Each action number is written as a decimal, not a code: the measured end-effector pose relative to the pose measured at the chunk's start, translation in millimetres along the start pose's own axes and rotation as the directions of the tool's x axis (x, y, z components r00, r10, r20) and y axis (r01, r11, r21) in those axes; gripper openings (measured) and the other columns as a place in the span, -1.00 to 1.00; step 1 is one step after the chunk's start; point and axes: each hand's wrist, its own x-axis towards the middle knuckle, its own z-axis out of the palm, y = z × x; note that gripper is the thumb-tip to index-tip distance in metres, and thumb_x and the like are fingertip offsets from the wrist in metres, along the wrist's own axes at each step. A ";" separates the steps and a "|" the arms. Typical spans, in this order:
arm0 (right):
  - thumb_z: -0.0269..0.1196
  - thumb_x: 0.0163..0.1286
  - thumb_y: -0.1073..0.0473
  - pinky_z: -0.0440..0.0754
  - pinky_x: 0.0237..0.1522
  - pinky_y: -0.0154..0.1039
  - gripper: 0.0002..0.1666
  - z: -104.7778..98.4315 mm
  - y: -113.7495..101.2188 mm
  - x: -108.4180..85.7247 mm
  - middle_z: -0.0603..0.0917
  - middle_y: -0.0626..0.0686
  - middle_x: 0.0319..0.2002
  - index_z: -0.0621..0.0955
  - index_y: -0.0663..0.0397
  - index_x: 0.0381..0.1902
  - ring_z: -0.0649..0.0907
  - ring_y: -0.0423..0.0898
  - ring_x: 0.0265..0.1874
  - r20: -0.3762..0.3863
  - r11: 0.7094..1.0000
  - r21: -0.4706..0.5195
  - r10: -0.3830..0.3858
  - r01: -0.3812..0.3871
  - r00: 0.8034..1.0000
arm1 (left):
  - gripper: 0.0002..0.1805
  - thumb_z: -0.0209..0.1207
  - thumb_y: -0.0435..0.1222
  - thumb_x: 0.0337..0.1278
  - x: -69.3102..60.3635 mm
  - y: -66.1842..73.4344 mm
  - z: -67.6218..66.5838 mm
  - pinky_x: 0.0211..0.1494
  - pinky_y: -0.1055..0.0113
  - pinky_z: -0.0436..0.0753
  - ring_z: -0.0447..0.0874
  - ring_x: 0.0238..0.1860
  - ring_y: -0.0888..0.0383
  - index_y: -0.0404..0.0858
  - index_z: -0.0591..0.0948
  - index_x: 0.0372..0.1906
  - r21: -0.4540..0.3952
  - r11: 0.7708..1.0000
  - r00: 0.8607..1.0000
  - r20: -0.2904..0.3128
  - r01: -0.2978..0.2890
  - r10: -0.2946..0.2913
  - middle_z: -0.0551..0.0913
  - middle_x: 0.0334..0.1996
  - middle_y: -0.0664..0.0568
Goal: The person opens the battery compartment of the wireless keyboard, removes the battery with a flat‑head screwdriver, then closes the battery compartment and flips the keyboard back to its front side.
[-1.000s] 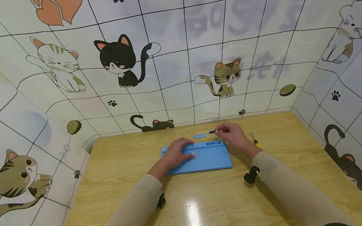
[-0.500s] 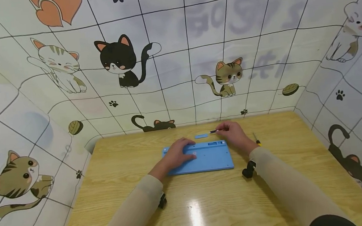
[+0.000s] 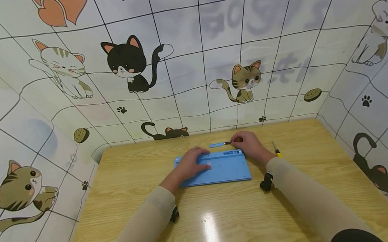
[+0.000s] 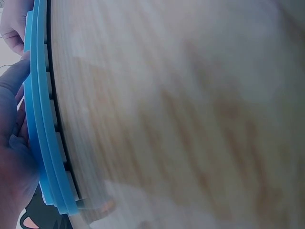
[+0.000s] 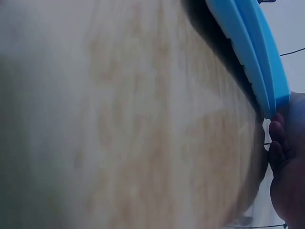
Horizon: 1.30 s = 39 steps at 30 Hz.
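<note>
A blue keyboard (image 3: pixel 225 170) lies face down on the table, an open slot near its back right corner. My left hand (image 3: pixel 189 165) rests on its left part, fingers spread; in the left wrist view that hand (image 4: pixel 15 129) lies along the keyboard's edge (image 4: pixel 45 129), key sides showing beneath. Behind the keyboard, my right hand (image 3: pixel 249 145) pinches a small dark, thin object (image 3: pixel 228 143) whose far end is beside a small blue cover (image 3: pixel 216 145). In the right wrist view the right hand (image 5: pixel 288 162) is beside the keyboard's corner (image 5: pixel 267 62); what it pinches is hidden.
A screwdriver with a yellow and black handle (image 3: pixel 278 153) lies right of my right hand, partly behind the wrist. The wooden table (image 3: pixel 132 169) meets a wall covering (image 3: pixel 189 70) printed with cats at its back edge.
My right hand has shifted slightly, bringing the dark object down and left, close to the small blue cover. My left hand stays on the keyboard.
</note>
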 end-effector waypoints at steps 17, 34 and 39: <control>0.40 0.61 0.24 0.72 0.05 0.05 -0.83 -3.8 -3.1 5.2 0.79 0.11 -0.02 0.79 0.15 0.07 0.73 0.04 -0.06 0.052 0.999 0.003 0.048 -0.048 0.998 | -0.41 0.49 -0.06 0.43 -0.2 -0.2 -1.3 0.63 0.00 0.40 0.48 0.52 -0.01 -0.06 0.63 0.46 0.003 1.000 1.000 -0.002 -0.002 0.002 0.59 0.41 0.04; 0.41 0.60 0.23 0.71 0.05 0.04 -0.81 -6.0 -5.2 4.1 0.78 0.12 -0.02 0.77 0.16 0.08 0.72 0.06 -0.06 0.068 0.999 0.014 0.045 -0.046 0.997 | -0.42 0.49 -0.09 0.43 -0.4 0.4 0.2 0.62 -0.08 0.42 0.49 0.52 -0.08 -0.10 0.64 0.45 -0.007 1.000 1.000 -0.014 -0.016 0.016 0.60 0.41 -0.01; 0.41 0.61 0.21 0.74 0.03 0.01 -0.77 -6.1 -4.5 2.5 0.77 0.12 0.00 0.77 0.16 0.12 0.73 0.04 -0.04 0.076 0.999 0.018 0.048 -0.050 0.996 | -0.41 0.50 -0.09 0.42 -0.6 -0.4 1.0 0.61 -0.08 0.42 0.49 0.52 -0.07 -0.09 0.64 0.45 -0.008 1.000 1.000 -0.011 -0.012 0.012 0.59 0.42 -0.01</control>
